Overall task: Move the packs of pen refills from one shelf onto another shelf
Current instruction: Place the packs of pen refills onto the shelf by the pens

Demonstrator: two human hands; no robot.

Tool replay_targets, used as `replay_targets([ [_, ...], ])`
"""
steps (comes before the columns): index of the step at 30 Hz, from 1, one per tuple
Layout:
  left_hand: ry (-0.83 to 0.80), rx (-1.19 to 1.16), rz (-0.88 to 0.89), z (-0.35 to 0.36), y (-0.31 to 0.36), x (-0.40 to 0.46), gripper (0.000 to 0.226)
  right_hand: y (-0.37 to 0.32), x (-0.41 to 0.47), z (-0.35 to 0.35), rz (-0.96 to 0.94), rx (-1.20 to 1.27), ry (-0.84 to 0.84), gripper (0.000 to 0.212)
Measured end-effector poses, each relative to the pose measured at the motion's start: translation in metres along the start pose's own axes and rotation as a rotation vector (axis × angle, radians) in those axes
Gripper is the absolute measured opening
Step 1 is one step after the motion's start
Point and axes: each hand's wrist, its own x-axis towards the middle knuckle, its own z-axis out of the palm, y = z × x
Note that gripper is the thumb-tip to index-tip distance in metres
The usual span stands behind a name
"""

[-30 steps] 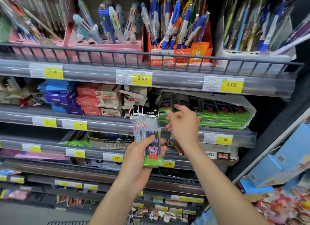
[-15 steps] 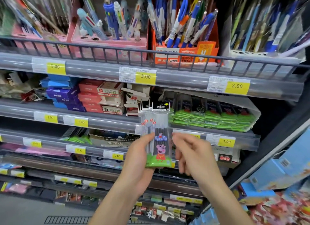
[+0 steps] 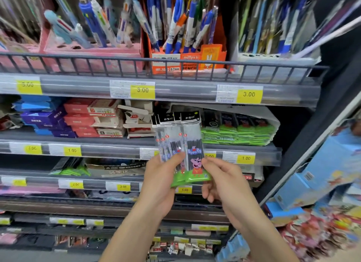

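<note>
Head view: both hands are up in front of the stationery shelves, sharing a fanned bundle of clear plastic packs of pen refills (image 3: 180,146) with black header cards, green bottoms and a cartoon pig on the front one. The left hand (image 3: 161,181) grips the bundle from the left, thumb across the faces of the packs. The right hand (image 3: 224,181) pinches the right edge of the front pack, its other fingers curled below. The bundle is upright in the air, in front of the grey shelf with the yellow 1.00 price tags (image 3: 277,154), touching no shelf. On that shelf, just right of the bundle, more green-bottomed refill packs lie stacked in an open white carton (image 3: 271,123). To the left sit red, white and blue small boxes (image 3: 78,117). Above, behind a dark wire rail (image 3: 117,59), an orange pencil display box (image 3: 187,60) stands full of pens.
</note>
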Motion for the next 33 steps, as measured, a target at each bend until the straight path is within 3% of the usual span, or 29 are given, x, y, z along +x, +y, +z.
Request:
replay_targets([
  [3,0.031,0.004,0.027,0.001,0.003,0.004,0.027,-0.004,0.004,-0.003,-0.012,0.024,-0.071,0.026],
  [5,0.034,-0.008,0.029,0.000,0.004,0.006,0.023,-0.006,0.010,-0.005,-0.006,0.061,-0.085,0.028],
  [7,0.029,-0.008,0.025,-0.001,0.004,0.007,0.013,-0.011,0.020,-0.007,-0.003,0.087,-0.043,0.030],
  [13,0.020,-0.056,0.016,-0.001,0.005,0.009,0.012,-0.030,0.057,0.004,0.054,0.211,0.162,0.016],
  [20,0.012,-0.084,0.001,0.002,0.007,0.009,0.016,-0.020,0.069,0.013,0.005,0.309,0.248,0.030],
  [22,0.008,-0.092,-0.002,0.000,0.006,0.009,0.016,-0.005,0.063,0.009,-0.147,0.143,0.315,0.037],
  [25,0.012,-0.094,-0.007,-0.001,0.005,0.009,0.015,0.014,0.061,-0.004,-0.619,-0.611,0.479,0.046],
  [27,0.010,-0.111,-0.018,-0.001,0.005,0.007,0.016,0.014,0.068,-0.009,-0.839,-0.932,0.457,0.045],
  [33,-0.004,-0.121,-0.030,-0.001,0.007,0.006,0.022,-0.002,0.097,-0.017,-0.994,-1.200,0.416,0.022],
])
